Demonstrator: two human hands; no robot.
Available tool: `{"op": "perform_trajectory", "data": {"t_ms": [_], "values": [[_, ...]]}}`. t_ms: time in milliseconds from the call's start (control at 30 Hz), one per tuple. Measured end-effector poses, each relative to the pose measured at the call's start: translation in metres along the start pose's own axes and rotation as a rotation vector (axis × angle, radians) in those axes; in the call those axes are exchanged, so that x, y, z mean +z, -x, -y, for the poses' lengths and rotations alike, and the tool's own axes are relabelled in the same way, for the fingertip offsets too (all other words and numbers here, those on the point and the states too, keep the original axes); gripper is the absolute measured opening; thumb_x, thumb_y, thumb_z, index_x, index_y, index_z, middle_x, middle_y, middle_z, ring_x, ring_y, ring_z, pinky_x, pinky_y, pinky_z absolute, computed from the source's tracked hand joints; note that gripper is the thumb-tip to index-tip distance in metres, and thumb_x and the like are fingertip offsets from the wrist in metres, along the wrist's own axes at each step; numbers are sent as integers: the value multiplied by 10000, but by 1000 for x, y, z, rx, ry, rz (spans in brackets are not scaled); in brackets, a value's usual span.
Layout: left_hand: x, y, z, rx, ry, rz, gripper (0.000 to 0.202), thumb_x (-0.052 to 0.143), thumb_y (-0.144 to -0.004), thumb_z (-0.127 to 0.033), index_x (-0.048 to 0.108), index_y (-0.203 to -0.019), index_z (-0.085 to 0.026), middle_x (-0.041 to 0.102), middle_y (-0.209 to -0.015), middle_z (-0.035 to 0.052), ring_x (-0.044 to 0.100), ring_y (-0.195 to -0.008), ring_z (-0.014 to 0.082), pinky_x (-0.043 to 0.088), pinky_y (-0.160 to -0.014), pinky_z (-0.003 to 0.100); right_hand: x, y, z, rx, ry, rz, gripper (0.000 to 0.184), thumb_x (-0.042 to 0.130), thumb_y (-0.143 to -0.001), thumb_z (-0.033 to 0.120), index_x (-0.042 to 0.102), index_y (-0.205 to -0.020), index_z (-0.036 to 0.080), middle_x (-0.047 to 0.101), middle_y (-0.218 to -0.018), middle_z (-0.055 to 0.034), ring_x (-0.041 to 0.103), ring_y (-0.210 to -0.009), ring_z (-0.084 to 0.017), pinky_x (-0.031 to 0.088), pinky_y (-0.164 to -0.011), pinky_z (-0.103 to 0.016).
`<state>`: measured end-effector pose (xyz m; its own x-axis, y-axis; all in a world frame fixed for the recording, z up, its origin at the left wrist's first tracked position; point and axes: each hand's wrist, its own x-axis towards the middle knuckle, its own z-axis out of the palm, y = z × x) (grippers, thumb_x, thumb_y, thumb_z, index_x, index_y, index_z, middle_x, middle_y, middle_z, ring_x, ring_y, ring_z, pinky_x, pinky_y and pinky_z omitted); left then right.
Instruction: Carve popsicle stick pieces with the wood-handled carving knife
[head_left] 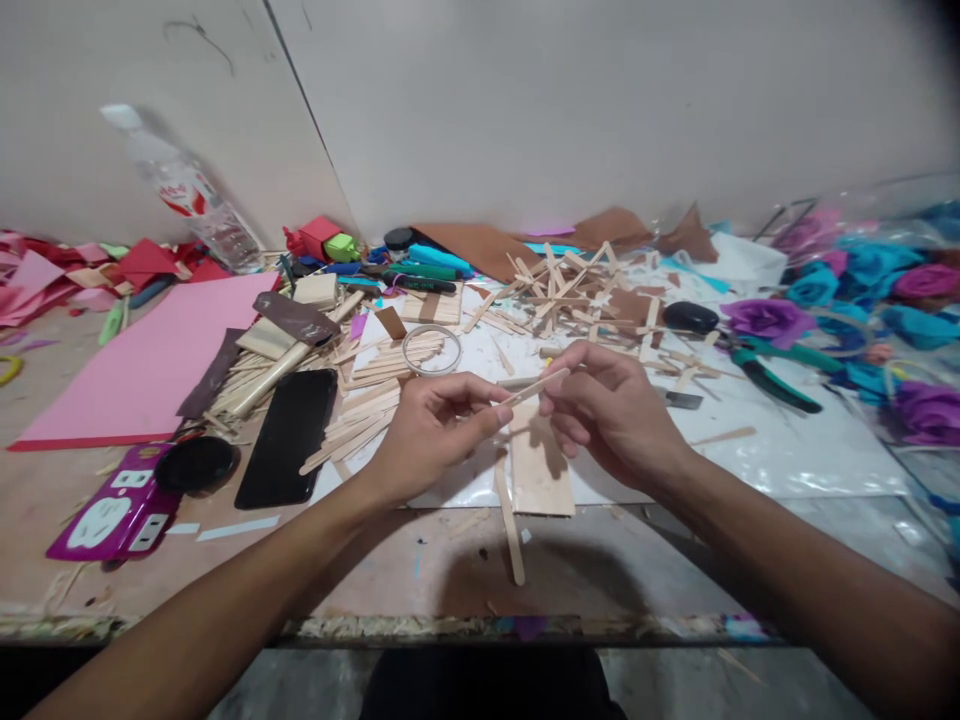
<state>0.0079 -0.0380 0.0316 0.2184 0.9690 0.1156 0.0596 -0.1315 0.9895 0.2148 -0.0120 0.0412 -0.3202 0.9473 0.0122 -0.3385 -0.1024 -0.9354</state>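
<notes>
Between my two hands is a pale wooden craft stick (536,386), held level above the worktable. My left hand (439,425) pinches its left end between thumb and fingers. At the other end, my right hand (607,415) grips it with thumb and forefinger, the remaining fingers curled below. Under the hands lies a flat wooden board (544,480) on a white sheet. A loose craft stick (510,530) sticks out toward the table's front edge, left of the board. Part of a blade-like tool (682,400) shows beside my right hand.
Left are a black phone (289,440), a purple power strip (112,510), a pink sheet (150,350) and bundled sticks (360,425). A jumbled stick pile (562,290) lies behind my hands. Green-handled pliers (780,370) and paper flowers (772,320) are right. A bottle (187,190) leans on the wall.
</notes>
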Motion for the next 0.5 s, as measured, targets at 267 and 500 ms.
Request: {"op": "perform_trajectory", "data": {"t_ms": [267,500], "values": [[2,-1,-1,-87,15,13,248,835,-870,-398,753,-872,-164,593,-563,-39,507,-449,70,391,-397,183,-6,-1,-4,-76,167,17,122,763,-855,239,673,-785,196,700,-621,38,508,-362,-82,443,-371,-231],[-1,-6,5,-114,-6,-90,306,827,-868,-444,711,-835,-163,576,-549,-38,472,-458,68,346,-415,182,-18,-7,1,-356,926,78,258,656,-873,205,657,-617,178,569,-532,28,462,-509,-97,330,-505,-256]]}}
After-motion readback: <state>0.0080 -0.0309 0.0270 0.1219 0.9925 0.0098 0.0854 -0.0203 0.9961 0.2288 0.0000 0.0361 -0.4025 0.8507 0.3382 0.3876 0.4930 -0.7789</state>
